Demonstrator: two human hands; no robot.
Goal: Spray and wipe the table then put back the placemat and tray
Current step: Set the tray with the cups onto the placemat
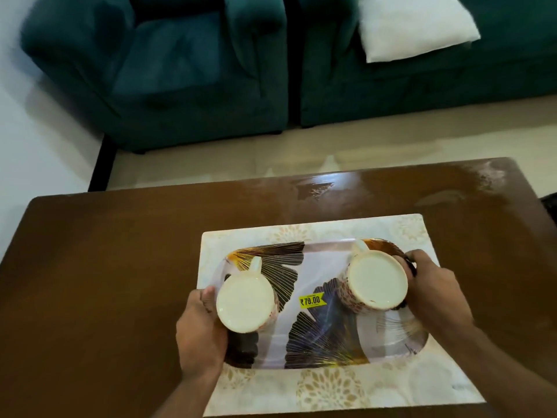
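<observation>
A leaf-patterned tray (313, 327) with a yellow price sticker (312, 300) sits over a cream floral placemat (331, 390) on the brown wooden table (105, 282). Two cream mugs stand upside down on the tray, one at its left (245, 301) and one at its right (376, 280). My left hand (200, 327) grips the tray's left edge, thumb on top beside the left mug. My right hand (434, 285) grips the tray's right edge next to the right mug. I cannot tell whether the tray rests on the placemat or hovers just above it.
Wet streaks shine on the table's far edge (316, 188) and far right corner. Beyond the table a teal armchair (168, 70) and a teal sofa (437, 79) with a white cushion (413, 25) stand on the light floor.
</observation>
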